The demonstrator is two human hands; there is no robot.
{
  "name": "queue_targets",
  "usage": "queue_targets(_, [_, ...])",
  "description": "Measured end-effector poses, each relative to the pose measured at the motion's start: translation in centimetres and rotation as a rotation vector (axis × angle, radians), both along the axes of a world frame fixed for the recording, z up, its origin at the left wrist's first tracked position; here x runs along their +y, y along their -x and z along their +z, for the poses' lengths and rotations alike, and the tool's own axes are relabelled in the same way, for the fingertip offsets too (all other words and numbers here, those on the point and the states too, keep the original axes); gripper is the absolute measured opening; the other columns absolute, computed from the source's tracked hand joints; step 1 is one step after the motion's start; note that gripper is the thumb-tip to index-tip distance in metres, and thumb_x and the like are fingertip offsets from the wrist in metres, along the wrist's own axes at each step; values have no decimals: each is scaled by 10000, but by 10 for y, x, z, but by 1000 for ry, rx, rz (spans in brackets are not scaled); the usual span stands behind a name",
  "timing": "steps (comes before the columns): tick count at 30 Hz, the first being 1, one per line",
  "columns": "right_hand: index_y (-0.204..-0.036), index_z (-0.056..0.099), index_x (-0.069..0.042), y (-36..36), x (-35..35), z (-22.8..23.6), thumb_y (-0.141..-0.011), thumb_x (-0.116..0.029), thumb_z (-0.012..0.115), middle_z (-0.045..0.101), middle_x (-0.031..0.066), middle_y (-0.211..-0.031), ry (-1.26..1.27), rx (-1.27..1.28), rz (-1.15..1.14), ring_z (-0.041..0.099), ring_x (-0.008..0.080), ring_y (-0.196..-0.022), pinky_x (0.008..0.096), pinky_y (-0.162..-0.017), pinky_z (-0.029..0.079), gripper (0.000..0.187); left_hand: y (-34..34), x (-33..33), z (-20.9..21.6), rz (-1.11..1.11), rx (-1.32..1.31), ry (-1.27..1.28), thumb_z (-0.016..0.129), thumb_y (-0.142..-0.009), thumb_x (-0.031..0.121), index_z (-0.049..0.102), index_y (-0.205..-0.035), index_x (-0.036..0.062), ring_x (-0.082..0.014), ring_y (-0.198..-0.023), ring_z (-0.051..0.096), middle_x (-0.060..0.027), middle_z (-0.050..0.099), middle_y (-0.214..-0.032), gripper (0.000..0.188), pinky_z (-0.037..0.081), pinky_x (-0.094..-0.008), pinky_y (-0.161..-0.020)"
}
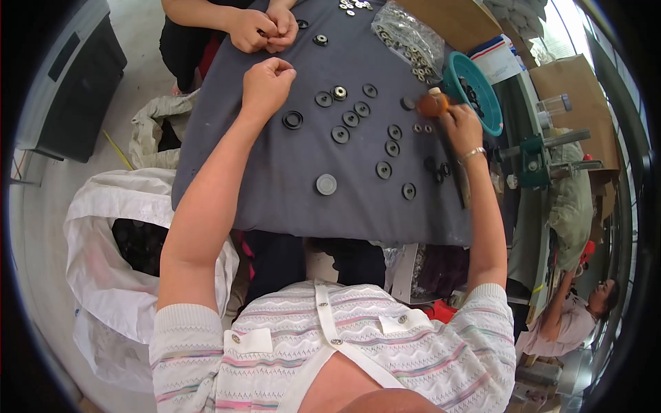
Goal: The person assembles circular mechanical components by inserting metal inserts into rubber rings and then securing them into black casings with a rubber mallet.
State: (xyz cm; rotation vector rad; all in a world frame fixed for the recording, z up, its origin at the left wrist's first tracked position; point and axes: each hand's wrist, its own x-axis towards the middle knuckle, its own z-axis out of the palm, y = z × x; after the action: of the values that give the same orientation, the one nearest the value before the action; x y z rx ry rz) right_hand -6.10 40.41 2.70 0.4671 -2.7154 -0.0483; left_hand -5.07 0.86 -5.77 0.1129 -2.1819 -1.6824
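Note:
My left hand [265,88] is over the left part of the grey cloth-covered table, its fingers pinched together. Whatever they hold, if anything, is hidden. At the right side, my right hand [463,129] grips an orange-brown tool with a rounded head [433,105] and a pale end. Beside that tool lies a dark disc [407,103]. Between my hands are scattered several black round caps [340,134], one carrying a metal ring [339,93]. A black ring-shaped cap [292,120] lies just below my left hand. Closer to me sits a grey disc [326,184].
Across the table are another person's hands [261,31]. A teal basket [452,69] of dark parts and a clear bag of metal rings [412,41] lie back right. A green clamp-like fixture [532,164] stands right; a white sack [96,227] of black parts stands left.

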Motion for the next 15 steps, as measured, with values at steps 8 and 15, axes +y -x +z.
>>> queue_targets(8, [-1070,625,-45,31,-54,-37,-785,-157,675,627,174,-994,-61,-230,-28,595,363,-960,428,-822,479,310,-3,7,-1,-32,-1,-57,634,-764,151,672,-838,-7,-189,-645,643,-105,662,-689,178,492,-300,-636])
queue_targets(15, [-1196,566,-33,5,-85,-23,-798,0,673,628,36,-956,930,-569,222,593,91,-832,229,-745,489,413,-19,17,24,-217,-33,-287,608,-845,83,663,-947,1,-38,-528,496,-17,603,-703,142,377,-181,-448])
